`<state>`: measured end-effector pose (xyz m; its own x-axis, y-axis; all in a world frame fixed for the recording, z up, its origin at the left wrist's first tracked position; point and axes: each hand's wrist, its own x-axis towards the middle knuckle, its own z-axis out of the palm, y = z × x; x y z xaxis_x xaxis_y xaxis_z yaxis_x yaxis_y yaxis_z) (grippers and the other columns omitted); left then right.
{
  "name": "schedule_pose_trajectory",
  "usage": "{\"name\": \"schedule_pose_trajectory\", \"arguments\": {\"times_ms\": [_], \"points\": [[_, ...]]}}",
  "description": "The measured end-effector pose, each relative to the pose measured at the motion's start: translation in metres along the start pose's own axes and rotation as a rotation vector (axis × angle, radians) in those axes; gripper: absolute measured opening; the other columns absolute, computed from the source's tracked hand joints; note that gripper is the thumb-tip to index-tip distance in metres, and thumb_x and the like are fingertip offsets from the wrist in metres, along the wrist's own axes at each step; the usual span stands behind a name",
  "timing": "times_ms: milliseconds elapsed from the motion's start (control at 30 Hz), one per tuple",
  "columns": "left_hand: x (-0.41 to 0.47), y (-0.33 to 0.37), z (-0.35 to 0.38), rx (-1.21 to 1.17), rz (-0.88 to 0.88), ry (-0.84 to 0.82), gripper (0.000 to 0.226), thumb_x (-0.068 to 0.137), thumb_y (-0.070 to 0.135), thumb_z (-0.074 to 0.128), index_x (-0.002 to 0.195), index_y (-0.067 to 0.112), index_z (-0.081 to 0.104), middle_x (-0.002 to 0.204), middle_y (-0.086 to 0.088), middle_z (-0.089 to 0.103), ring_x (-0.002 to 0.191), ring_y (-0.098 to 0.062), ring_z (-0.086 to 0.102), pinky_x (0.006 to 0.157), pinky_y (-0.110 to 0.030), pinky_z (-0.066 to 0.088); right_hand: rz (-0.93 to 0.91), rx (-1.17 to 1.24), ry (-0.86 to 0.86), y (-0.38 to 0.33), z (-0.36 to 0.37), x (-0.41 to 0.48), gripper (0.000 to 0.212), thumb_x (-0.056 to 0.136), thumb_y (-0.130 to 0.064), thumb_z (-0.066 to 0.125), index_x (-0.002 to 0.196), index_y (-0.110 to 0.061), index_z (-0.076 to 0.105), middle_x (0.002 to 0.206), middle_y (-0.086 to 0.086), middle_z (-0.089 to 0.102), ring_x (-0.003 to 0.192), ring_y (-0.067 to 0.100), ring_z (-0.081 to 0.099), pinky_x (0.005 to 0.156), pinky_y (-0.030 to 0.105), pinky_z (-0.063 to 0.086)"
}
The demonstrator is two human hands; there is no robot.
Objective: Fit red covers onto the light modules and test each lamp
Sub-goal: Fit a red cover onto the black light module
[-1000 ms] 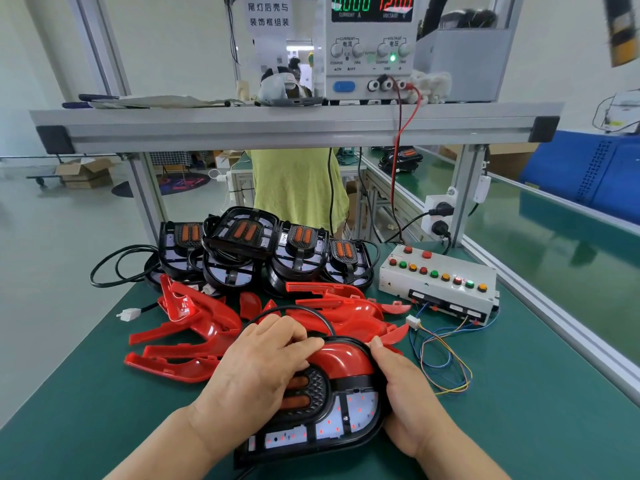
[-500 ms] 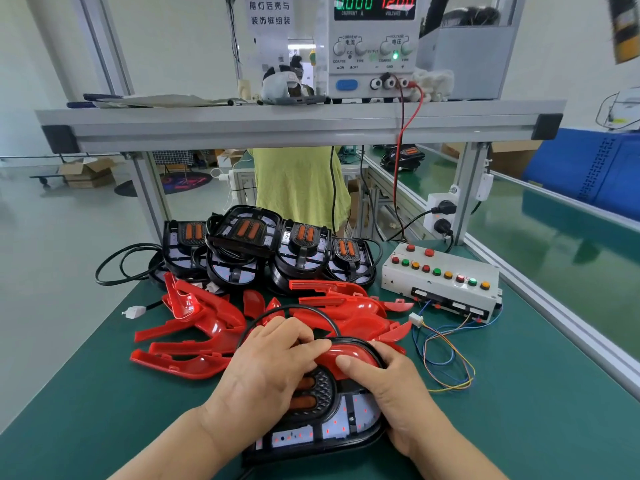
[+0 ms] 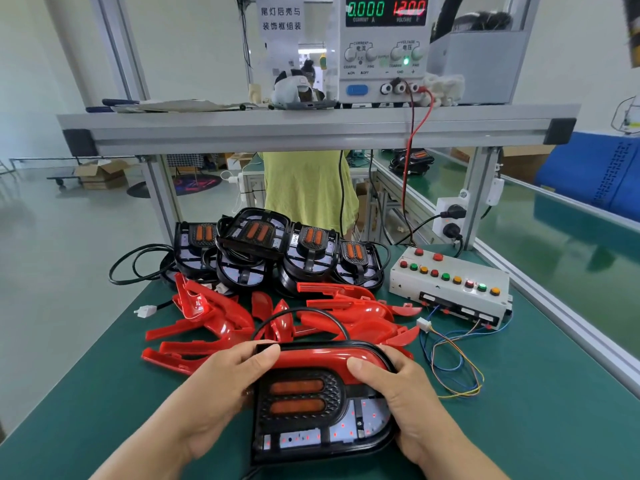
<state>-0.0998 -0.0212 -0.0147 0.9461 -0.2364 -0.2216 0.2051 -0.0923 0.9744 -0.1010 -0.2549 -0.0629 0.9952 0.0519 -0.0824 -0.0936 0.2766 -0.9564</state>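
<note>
In the lower centre of the frame both hands hold one black oval light module with two orange strips, flat on the dark green bench mat. A glossy red curved plastic cover lies along the upper edge of this module. The left hand is wrapped around the left side with its thumb on the upper left corner. The right hand curls around the right edge and its thumb presses down on the red cover. I think this two-sided hold is to keep the module from sliding while the cover is pushed into its seat. I cannot tell if it is fully seated.

Just above the hands lies a heap of loose red covers, and behind it a stack of bare black modules, both within reach. At right centre stands a grey test box with coloured buttons, and its white plug on thin coloured wires lies free, probably for the lamp test. On the aluminium shelf at the top, a bench power supply shows zero current. Beyond is a workshop with a pale floor, and a person in a yellow-green shirt.
</note>
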Motion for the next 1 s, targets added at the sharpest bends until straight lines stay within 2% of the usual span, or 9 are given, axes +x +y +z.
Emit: {"name": "schedule_pose_trajectory", "arguments": {"times_ms": [67, 100, 267, 533, 600, 767, 1000], "points": [[0.002, -0.002, 0.0, -0.105, -0.002, -0.05, 0.027, 0.093, 0.027, 0.058, 0.109, 0.014, 0.076, 0.115, -0.015, 0.072, 0.109, -0.028, 0.069, 0.081, -0.031, 0.059, 0.003, 0.004, -0.001, 0.0, 0.0, 0.0, 0.043, 0.051, -0.026, 0.093, 0.09, -0.019, 0.077, 0.098, 0.019, 0.076, 0.088, 0.038, 0.074, 0.071, 0.038, 0.06], [0.004, -0.004, -0.001, -0.112, 0.01, -0.032, 0.027, 0.091, 0.027, 0.059, 0.107, 0.013, 0.076, 0.114, -0.017, 0.072, 0.108, -0.029, 0.069, 0.08, -0.031, 0.059, 0.003, 0.005, 0.0, -0.001, -0.001, 0.0, 0.042, 0.052, -0.025, 0.092, 0.09, -0.019, 0.077, 0.099, 0.019, 0.076, 0.088, 0.038, 0.074, 0.07, 0.038, 0.06], [0.013, -0.014, -0.002, -0.018, 0.056, 0.079, 0.025, 0.086, 0.032, 0.064, 0.103, 0.02, 0.078, 0.108, -0.012, 0.075, 0.106, -0.028, 0.07, 0.098, -0.046, 0.052, -0.005, -0.005, 0.003, 0.0, 0.0, 0.0, 0.051, 0.045, -0.031, 0.094, 0.092, -0.02, 0.077, 0.098, 0.017, 0.076, 0.088, 0.036, 0.074, 0.07, 0.037, 0.059], [0.015, -0.018, 0.004, -0.107, 0.107, 0.14, 0.023, 0.079, 0.03, 0.068, 0.098, 0.02, 0.079, 0.101, -0.013, 0.076, 0.095, -0.028, 0.074, 0.076, -0.034, 0.058, -0.022, 0.007, -0.001, 0.001, 0.001, 0.0, 0.05, 0.046, -0.027, 0.096, 0.092, -0.019, 0.078, 0.097, 0.017, 0.076, 0.085, 0.035, 0.075, 0.067, 0.033, 0.059], [0.015, -0.018, 0.007, -0.114, 0.119, 0.191, 0.015, 0.086, 0.022, 0.067, 0.094, 0.02, 0.079, 0.098, -0.013, 0.077, 0.093, -0.028, 0.074, 0.076, -0.035, 0.057, -0.024, 0.006, 0.002, 0.001, 0.0, 0.0, 0.048, 0.048, -0.024, 0.097, 0.092, -0.019, 0.078, 0.098, 0.018, 0.076, 0.086, 0.035, 0.075, 0.068, 0.033, 0.059], [0.015, -0.018, 0.013, -0.142, 0.154, 0.233, 0.019, 0.093, 0.01, 0.061, 0.091, 0.016, 0.079, 0.095, -0.016, 0.076, 0.088, -0.029, 0.074, 0.067, -0.03, 0.059, -0.036, 0.007, 0.012, 0.001, 0.001, 0.0, 0.051, 0.046, -0.034, 0.094, 0.092, -0.022, 0.078, 0.098, 0.016, 0.077, 0.088, 0.034, 0.075, 0.07, 0.033, 0.059], [0.016, -0.021, 0.012, -0.06, 0.203, 0.246, 0.019, 0.095, 0.018, 0.061, 0.093, 0.025, 0.079, 0.095, -0.008, 0.077, 0.088, -0.022, 0.075, 0.066, -0.023, 0.058, -0.057, 0.015, 0.028, 0.002, 0.003, -0.001, 0.051, 0.046, -0.036, 0.094, 0.092, -0.023, 0.078, 0.098, 0.016, 0.077, 0.089, 0.036, 0.074, 0.079, 0.042, 0.06]]}}
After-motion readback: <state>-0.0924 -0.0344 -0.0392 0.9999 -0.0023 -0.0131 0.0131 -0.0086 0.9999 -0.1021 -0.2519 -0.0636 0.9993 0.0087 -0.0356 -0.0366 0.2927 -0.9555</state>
